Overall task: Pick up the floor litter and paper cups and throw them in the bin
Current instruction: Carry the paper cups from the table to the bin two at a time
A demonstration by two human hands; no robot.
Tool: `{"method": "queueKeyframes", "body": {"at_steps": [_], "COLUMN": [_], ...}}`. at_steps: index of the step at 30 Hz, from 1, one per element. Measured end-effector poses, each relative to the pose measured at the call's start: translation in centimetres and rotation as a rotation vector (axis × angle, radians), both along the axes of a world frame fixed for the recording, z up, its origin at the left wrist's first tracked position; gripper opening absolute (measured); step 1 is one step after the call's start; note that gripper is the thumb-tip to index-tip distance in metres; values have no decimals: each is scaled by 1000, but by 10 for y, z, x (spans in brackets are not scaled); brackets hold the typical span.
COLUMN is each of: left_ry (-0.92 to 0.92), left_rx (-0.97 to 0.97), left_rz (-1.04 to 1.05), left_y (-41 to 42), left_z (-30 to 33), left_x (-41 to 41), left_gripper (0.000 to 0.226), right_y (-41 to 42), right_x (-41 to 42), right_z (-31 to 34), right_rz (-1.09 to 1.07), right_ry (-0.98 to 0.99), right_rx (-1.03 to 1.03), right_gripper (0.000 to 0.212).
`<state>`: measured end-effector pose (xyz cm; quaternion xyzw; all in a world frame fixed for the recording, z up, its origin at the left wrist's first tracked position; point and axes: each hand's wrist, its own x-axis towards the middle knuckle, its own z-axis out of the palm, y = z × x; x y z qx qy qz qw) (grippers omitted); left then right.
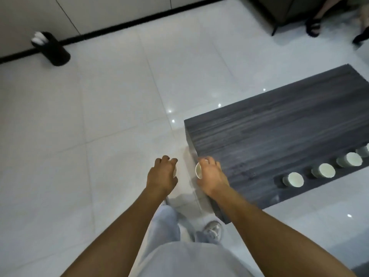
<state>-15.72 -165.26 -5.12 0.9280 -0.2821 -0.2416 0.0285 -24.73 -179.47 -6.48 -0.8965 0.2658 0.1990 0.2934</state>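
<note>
White paper cups are what we're dealing with, and we've got one in each hand. Our right hand (209,176) has its fingers (211,161) curled round a small white paper cup (198,170), tipped so its open mouth faces left, right over the near corner of the dark grey wood-grain surface (279,124). Our left hand (162,176) is curled too, and a sliver of another white cup (175,171) peeks out from under the palm, so it looks gripped, though most of it is hidden.

Four more white paper cups (293,179) sit in a row along the near edge of that surface, well apart from our hands, the last one cut off by the frame edge. Off in the far left corner, a black cylindrical bin (53,50) stands on the glossy white tiled floor (99,116) against the wall, with white stuff already poking out of its top.
</note>
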Motion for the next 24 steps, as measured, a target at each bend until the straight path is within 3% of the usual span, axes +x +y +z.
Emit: {"method": "queueKeyframes", "body": {"at_steps": [6,17,24], "left_ry": [6,49,31], "left_rx": [-61,-33,-43], "left_rz": [199,347,455], "left_y": [74,216,264], "left_z": [13,23,24], "left_x": [95,252,346], "left_gripper": [54,55,54], "right_y": [62,187,232], "right_x": [115,300,416], "right_z": [9,24,24], "right_rz": [170,358,518], "right_ry": [-59,-85,-78], "right_rx": [-33,-30,-23], "right_gripper": [71,70,70]}}
